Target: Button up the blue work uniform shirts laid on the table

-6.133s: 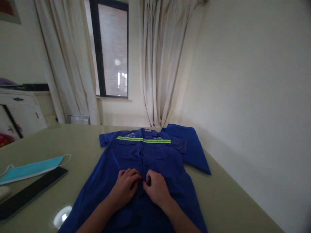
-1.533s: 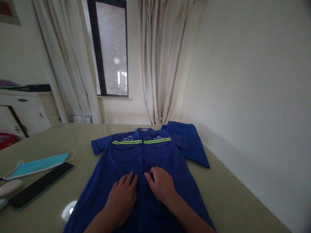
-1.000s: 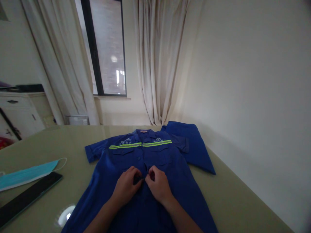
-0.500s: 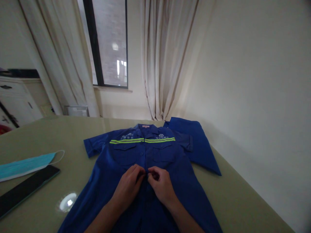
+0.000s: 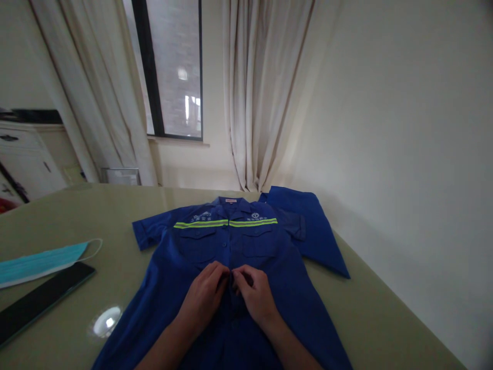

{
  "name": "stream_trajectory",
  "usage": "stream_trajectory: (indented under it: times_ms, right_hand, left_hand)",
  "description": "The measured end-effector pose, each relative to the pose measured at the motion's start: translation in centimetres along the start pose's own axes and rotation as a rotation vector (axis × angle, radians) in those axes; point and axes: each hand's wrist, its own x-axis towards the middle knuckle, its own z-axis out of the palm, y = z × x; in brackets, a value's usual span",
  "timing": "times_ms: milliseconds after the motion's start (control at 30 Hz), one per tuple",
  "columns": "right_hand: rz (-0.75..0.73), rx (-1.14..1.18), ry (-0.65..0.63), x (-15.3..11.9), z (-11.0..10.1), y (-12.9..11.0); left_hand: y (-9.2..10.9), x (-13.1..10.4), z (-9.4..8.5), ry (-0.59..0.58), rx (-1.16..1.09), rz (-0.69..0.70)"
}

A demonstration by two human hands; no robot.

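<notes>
A blue short-sleeved work shirt [image 5: 181, 267] with a yellow-green reflective stripe across the chest lies flat, front up, on the olive table [image 5: 365, 308]. My left hand [image 5: 202, 298] and my right hand [image 5: 254, 295] meet at the shirt's front placket, below the chest pockets. The fingertips of both hands pinch the fabric edges there, at a button spot that the fingers hide.
A second blue garment [image 5: 308, 226], folded, lies at the far right of the table against the wall. At the left lie a light blue face mask [image 5: 38, 259] and a black flat phone-like slab [image 5: 38, 303]. Curtains and a window stand behind.
Both hands went from lying flat on the shirt to pinching at the placket; over the last half second my right hand closed in slightly toward the left. The shirt has not shifted.
</notes>
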Motion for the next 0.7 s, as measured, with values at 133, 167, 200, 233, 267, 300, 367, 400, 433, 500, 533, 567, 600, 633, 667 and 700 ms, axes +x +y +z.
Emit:
stream_trajectory:
  times_ms: [133,167,200,233,267,300,367,400,433,500,533,567,600,633,667,700]
  right_hand:
    - [-0.021,-0.033,0.006,0.17,-0.11,0.24]
    - [-0.056,-0.087,0.034,0.16,-0.07,0.28]
    - [-0.089,-0.142,0.059,0.13,-0.01,0.31]
    - [-0.114,-0.191,0.076,0.07,0.06,0.31]
    - [-0.128,-0.228,0.087,0.01,0.14,0.30]
    - [-0.133,-0.257,0.093,-0.07,0.21,0.27]
    - [-0.139,-0.293,0.100,-0.19,0.30,0.20]
    - [-0.145,-0.306,0.102,-0.22,0.31,0.16]
    - [-0.155,-0.315,0.103,-0.22,0.29,0.13]
    - [-0.183,-0.311,0.092,-0.13,0.13,0.06]
    - [-0.197,-0.295,0.080,-0.05,0.02,0.03]
    - [-0.210,-0.275,0.064,0.05,-0.11,0.00]
    - [-0.220,-0.255,0.046,0.14,-0.24,-0.03]
    - [-0.227,-0.240,0.026,0.21,-0.35,-0.06]
    - [-0.234,-0.235,0.006,0.25,-0.43,-0.08]
    - [-0.241,-0.243,-0.009,0.25,-0.47,-0.10]
  left_hand:
    - [0.29,0.12,0.04,-0.031,0.065,-0.016]
    - [0.27,0.12,0.13,-0.037,0.086,-0.020]
    - [0.22,0.12,0.23,-0.043,0.110,-0.027]
    - [0.16,0.11,0.34,-0.047,0.129,-0.033]
    - [0.09,0.10,0.43,-0.051,0.139,-0.035]
    - [0.03,0.08,0.50,-0.052,0.138,-0.037]
    - [-0.05,0.05,0.51,-0.045,0.103,-0.045]
    - [-0.08,0.06,0.46,-0.038,0.072,-0.049]
    - [-0.11,0.08,0.38,-0.030,0.033,-0.054]
    - [-0.19,0.16,0.19,-0.026,-0.061,-0.063]
    - [-0.26,0.22,0.12,-0.030,-0.109,-0.067]
    - [-0.35,0.28,0.07,-0.037,-0.150,-0.074]
    - [-0.46,0.34,0.06,-0.044,-0.182,-0.086]
    - [-0.56,0.39,0.06,-0.045,-0.206,-0.105]
    - [-0.64,0.43,0.08,-0.039,-0.227,-0.129]
    - [-0.69,0.44,0.09,-0.033,-0.249,-0.149]
